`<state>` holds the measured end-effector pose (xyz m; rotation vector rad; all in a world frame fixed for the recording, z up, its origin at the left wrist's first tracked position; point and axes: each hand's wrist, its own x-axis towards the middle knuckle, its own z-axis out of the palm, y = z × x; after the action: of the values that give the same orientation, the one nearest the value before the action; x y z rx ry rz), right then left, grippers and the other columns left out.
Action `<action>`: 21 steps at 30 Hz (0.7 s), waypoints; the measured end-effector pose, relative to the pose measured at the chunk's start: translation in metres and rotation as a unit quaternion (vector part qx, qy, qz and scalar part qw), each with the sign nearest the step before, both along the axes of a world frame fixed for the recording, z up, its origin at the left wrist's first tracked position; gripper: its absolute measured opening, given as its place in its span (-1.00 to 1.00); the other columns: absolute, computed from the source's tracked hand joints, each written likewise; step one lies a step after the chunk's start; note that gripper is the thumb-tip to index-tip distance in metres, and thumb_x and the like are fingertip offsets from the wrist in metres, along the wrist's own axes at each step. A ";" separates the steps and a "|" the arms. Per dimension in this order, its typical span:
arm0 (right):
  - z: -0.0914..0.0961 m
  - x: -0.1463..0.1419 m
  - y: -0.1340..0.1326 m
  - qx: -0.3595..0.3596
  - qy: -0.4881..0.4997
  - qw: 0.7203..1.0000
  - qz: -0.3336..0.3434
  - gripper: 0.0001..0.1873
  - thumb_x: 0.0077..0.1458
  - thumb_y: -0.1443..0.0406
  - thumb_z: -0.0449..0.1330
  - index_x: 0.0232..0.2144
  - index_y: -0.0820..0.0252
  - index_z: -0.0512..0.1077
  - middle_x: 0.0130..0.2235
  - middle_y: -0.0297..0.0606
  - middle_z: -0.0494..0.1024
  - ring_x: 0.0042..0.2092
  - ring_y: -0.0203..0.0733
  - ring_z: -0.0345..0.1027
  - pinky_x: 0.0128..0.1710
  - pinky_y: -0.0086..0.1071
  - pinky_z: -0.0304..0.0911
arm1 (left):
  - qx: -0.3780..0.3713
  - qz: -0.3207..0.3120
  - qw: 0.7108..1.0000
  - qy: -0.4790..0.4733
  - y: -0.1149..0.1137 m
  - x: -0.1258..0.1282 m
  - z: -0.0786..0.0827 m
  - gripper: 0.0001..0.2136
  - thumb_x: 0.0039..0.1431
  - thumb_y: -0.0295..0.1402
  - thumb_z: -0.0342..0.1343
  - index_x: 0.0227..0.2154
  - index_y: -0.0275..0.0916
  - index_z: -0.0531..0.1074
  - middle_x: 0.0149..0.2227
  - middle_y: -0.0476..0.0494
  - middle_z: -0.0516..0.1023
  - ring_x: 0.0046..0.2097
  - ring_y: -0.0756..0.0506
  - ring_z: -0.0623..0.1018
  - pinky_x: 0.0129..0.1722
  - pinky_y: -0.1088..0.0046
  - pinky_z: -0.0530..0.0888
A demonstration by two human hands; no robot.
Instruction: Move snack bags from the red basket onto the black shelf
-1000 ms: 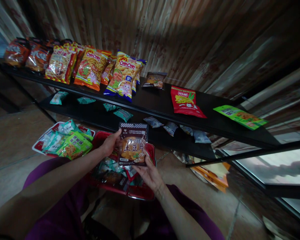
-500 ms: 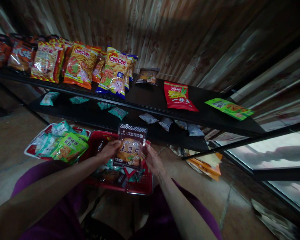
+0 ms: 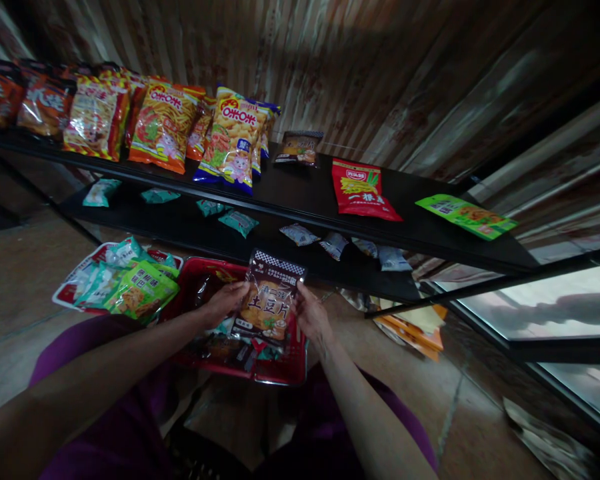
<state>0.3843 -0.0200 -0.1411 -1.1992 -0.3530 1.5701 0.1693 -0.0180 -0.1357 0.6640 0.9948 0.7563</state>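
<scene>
A dark brown bag of potato chips [image 3: 267,303] is held upright between my two hands, its printed front facing me. My left hand [image 3: 225,300] pinches its left edge. On the opposite edge, my right hand [image 3: 311,313] grips it with thumb and fingers. Below the bag stands a red basket [image 3: 297,363] with more dark and teal snack packs inside, partly hidden by my arm and the bag. Left of it, a second red basket with a white rim [image 3: 60,303] holds teal packs and a green snack bag [image 3: 143,291].
A black two-level shelf [image 3: 300,193] runs across in front. Its top carries several puffed-snack bags [image 3: 163,127], a small brown bag [image 3: 300,148], a red bag [image 3: 363,190] and a flat green bag [image 3: 467,215]. Small packs [image 3: 239,222] lie below. Orange packaging [image 3: 410,330] rests on the floor.
The bag of potato chips has moved slightly right, with both hands still on it, and leans a little more. The view has shifted slightly.
</scene>
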 end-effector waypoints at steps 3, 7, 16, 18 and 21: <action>0.001 0.000 0.000 -0.009 0.003 1.000 0.005 -0.71 -0.19 0.16 0.39 -0.52 0.16 0.37 -0.63 -0.48 0.42 -0.65 -0.43 0.25 -0.71 -0.55 0.17 | -0.018 0.015 1.000 0.008 0.001 0.000 0.002 -0.70 0.06 -0.16 0.17 -0.22 -0.25 0.51 -0.23 -0.18 0.60 -0.19 -0.13 0.55 -0.18 0.35 0.45; 0.002 0.000 0.000 -0.020 0.016 1.000 0.006 -0.71 -0.18 0.17 0.38 -0.53 0.17 0.36 -0.66 -0.49 0.38 -0.67 -0.45 0.20 -0.74 -0.58 0.12 | -0.042 0.018 0.998 0.037 0.001 0.001 0.008 -0.64 0.02 -0.12 0.20 -0.20 -0.26 0.52 -0.31 -0.14 0.59 -0.26 -0.09 0.55 -0.28 0.43 0.44; -0.002 0.000 0.002 -0.047 0.012 0.997 -0.057 -0.70 -0.21 0.21 0.40 -0.61 0.20 0.34 -0.71 -0.54 0.32 -0.69 -0.50 0.12 -0.76 -0.62 0.03 | -0.016 -0.064 0.997 0.046 -0.004 -0.002 0.005 -0.62 0.01 -0.08 0.19 -0.20 -0.26 0.50 -0.34 -0.13 0.57 -0.33 -0.04 0.53 -0.31 0.45 0.40; -0.002 0.001 0.002 -0.037 0.019 0.997 -0.058 -0.70 -0.22 0.20 0.40 -0.60 0.21 0.35 -0.70 -0.54 0.32 -0.69 -0.50 0.11 -0.76 -0.63 0.02 | 0.001 -0.076 0.995 0.060 -0.006 -0.002 0.005 -0.71 0.03 -0.13 0.18 -0.32 -0.26 0.51 -0.42 -0.09 0.55 -0.37 -0.02 0.50 -0.34 0.48 0.38; 0.001 0.003 0.001 -0.020 0.027 0.999 -0.033 -0.70 -0.22 0.18 0.41 -0.57 0.21 0.39 -0.68 -0.52 0.35 -0.66 -0.50 0.13 -0.73 -0.63 0.06 | 0.021 -0.071 0.993 0.095 -0.006 -0.001 0.007 -0.79 0.02 -0.21 0.17 -0.47 -0.27 0.49 -0.57 0.00 0.45 -0.49 0.03 0.42 -0.46 0.55 0.31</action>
<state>0.3868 -0.0193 -0.1400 -1.1854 -0.2459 1.5549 0.1685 -0.0242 -0.1287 0.8460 1.0942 0.5984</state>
